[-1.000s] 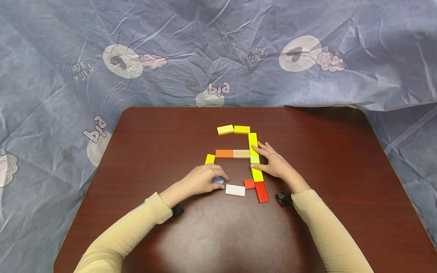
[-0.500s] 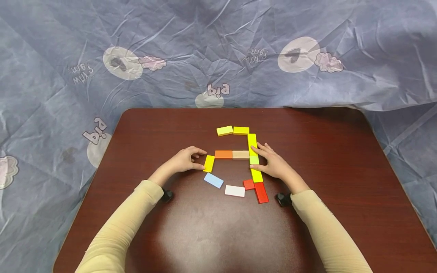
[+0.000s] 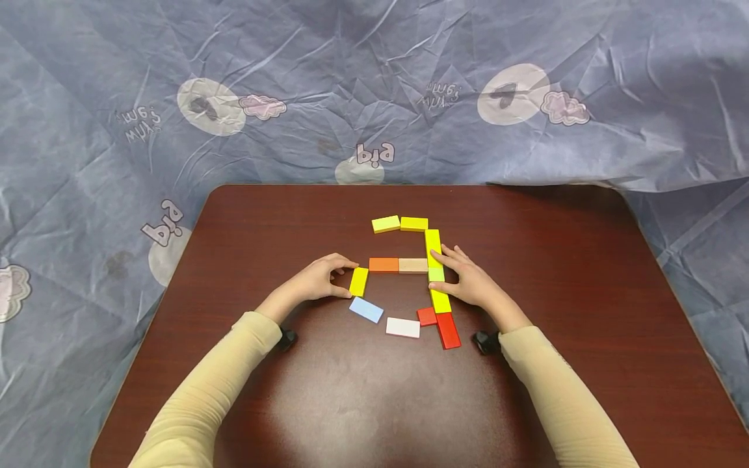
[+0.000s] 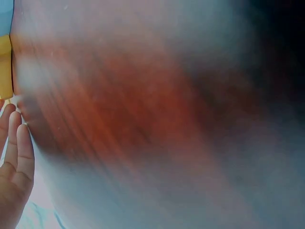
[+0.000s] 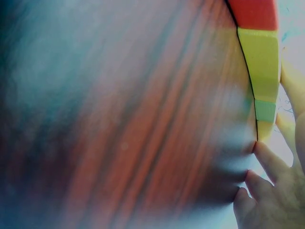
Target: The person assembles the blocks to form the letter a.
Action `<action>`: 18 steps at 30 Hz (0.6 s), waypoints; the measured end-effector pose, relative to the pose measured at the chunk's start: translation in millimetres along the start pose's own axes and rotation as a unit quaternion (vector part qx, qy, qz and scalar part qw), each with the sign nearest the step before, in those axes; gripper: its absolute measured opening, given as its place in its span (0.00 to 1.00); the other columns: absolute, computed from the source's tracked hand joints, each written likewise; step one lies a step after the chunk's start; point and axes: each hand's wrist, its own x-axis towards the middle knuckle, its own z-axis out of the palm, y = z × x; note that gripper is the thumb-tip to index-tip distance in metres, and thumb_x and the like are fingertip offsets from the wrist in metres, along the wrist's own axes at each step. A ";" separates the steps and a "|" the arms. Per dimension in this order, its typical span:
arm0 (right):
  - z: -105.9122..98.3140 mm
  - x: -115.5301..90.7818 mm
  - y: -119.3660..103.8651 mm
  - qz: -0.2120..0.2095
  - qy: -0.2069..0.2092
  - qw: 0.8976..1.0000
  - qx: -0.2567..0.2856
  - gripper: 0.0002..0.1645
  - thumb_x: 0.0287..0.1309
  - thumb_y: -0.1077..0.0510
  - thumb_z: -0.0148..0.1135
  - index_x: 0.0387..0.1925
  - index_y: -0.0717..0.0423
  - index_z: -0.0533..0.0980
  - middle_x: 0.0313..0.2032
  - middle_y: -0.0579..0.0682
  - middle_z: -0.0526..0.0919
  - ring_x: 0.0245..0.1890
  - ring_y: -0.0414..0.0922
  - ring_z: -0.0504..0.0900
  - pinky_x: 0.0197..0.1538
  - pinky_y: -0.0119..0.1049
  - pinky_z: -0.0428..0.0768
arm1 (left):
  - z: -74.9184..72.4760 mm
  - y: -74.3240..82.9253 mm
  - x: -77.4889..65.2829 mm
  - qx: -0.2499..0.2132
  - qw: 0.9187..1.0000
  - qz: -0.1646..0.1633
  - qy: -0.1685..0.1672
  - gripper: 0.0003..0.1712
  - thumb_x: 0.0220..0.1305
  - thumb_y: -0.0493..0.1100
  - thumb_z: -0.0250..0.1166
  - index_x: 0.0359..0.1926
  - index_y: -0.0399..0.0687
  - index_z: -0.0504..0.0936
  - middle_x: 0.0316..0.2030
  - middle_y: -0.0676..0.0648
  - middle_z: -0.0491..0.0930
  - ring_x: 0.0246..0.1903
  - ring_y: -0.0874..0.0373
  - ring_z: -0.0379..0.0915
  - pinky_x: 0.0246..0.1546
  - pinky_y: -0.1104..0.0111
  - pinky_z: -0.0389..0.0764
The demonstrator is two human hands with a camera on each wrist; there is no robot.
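On the table, my left hand [image 3: 318, 279] holds a yellow block [image 3: 359, 282] at its two ends, index finger at the far end and thumb at the near end. The left wrist view shows its other fingers extended beside that block. My right hand [image 3: 468, 278] rests with spread fingers along a column of blocks: index finger at the far yellow block [image 3: 432, 240], thumb by the near yellow block [image 3: 441, 301]. A light green block [image 3: 436, 274] sits between those two. A light blue block [image 3: 366, 309] lies just below the left hand's block.
Orange [image 3: 383, 265] and tan [image 3: 413, 265] blocks form a row joining the column. Two yellow blocks, one paler [image 3: 385, 224], lie at the far end. Nearer are a white block [image 3: 402, 327], a small red block [image 3: 427, 316] and a long red block [image 3: 448, 330]. A printed grey-blue cloth [image 3: 328, 78] hangs behind the table.
My left hand has let go of the light blue block and moved left and away to the yellow block, its index finger now closing in on the far end. My right hand stays put.
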 end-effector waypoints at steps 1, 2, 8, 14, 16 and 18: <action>0.2 -0.2 0.1 0.001 0.000 1.000 0.000 0.49 0.58 0.42 0.69 0.75 0.48 0.58 0.77 0.58 0.52 0.77 0.62 0.43 0.72 0.64 0.53 | 0.5 0.2 -0.4 0.000 1.000 0.001 0.002 0.36 0.54 0.44 0.76 0.64 0.45 0.75 0.59 0.43 0.74 0.52 0.50 0.75 0.52 0.60 0.79; 0.4 -0.2 0.2 0.001 0.001 1.000 0.000 0.49 0.58 0.42 0.69 0.75 0.48 0.58 0.77 0.58 0.52 0.77 0.62 0.43 0.72 0.64 0.53 | 1.2 0.4 -1.0 -0.001 1.000 0.002 0.005 0.36 0.53 0.44 0.76 0.64 0.44 0.75 0.58 0.43 0.75 0.52 0.50 0.75 0.52 0.60 0.79; 0.7 0.0 0.2 0.001 0.005 1.000 0.003 0.49 0.57 0.43 0.69 0.75 0.48 0.59 0.77 0.57 0.52 0.77 0.62 0.43 0.72 0.63 0.54 | 4.9 0.6 -2.8 -0.003 1.000 0.007 0.014 0.36 0.53 0.44 0.76 0.64 0.44 0.75 0.58 0.43 0.74 0.52 0.50 0.74 0.53 0.59 0.78; -0.3 0.0 0.3 0.002 0.000 1.000 0.002 0.48 0.58 0.43 0.68 0.75 0.48 0.58 0.77 0.58 0.52 0.77 0.62 0.43 0.72 0.64 0.53 | 6.3 -0.8 -3.0 0.001 1.000 0.013 0.021 0.36 0.53 0.45 0.76 0.63 0.44 0.75 0.58 0.43 0.75 0.52 0.51 0.75 0.52 0.60 0.79; -0.6 0.3 0.3 0.003 -0.002 1.000 0.001 0.49 0.58 0.42 0.68 0.75 0.48 0.58 0.77 0.58 0.52 0.77 0.62 0.43 0.72 0.64 0.53 | 6.5 -1.2 -3.0 0.000 1.000 0.014 0.022 0.36 0.54 0.45 0.76 0.64 0.44 0.75 0.58 0.44 0.75 0.52 0.51 0.74 0.53 0.60 0.79; -0.7 0.4 0.2 0.004 -0.002 1.000 0.000 0.49 0.58 0.42 0.68 0.75 0.48 0.58 0.77 0.58 0.52 0.77 0.62 0.43 0.72 0.64 0.53 | 6.7 -1.7 -2.8 -0.003 1.000 0.014 0.022 0.36 0.54 0.44 0.76 0.64 0.44 0.75 0.58 0.44 0.75 0.52 0.51 0.74 0.53 0.60 0.79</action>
